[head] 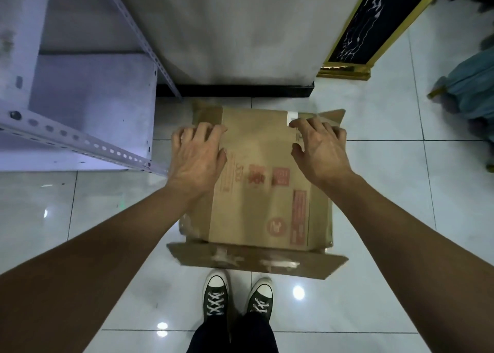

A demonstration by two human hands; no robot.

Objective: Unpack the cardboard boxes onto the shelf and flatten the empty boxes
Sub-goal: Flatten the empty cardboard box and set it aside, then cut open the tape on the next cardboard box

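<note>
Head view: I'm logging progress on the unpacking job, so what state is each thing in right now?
Cardboard box: on the floor, printed side up, near flap folded out toward the shoes.
Left hand: fingers spread, resting on the box's left edge.
Right hand: fingers bent, touching the box's far right corner.
Metal shelf: bare where visible.

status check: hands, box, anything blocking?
Left hand and right hand both on top of the cardboard box, fingers spread. Box on the floor, near flap splayed out. Metal shelf at left; nothing blocking.
</note>
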